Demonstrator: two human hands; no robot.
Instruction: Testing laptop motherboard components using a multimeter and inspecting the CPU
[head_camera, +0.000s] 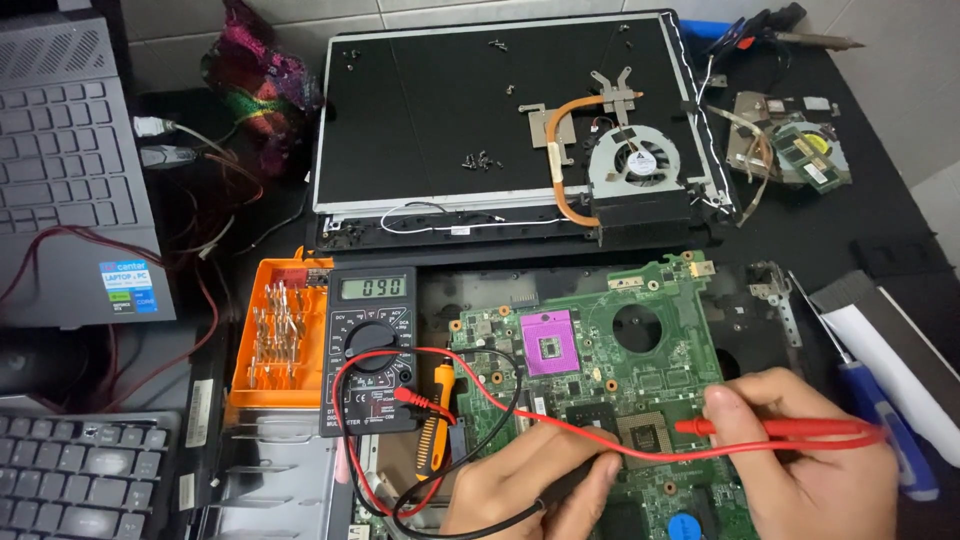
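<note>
The lower part of the green motherboard (640, 370) is covered by both hands and cut off by the bottom edge. The tip of the black probe (570, 480) is concealed under the left hand (530, 490). The grey keyboard (80, 480) is truncated at the lower left corner.

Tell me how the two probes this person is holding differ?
The red probe is in the right hand, lying nearly level and pointing left at the green circuit board. The black probe is in the left hand, slanted up to the right and mostly hidden by the fingers. Both have leads running back to the multimeter.
</note>
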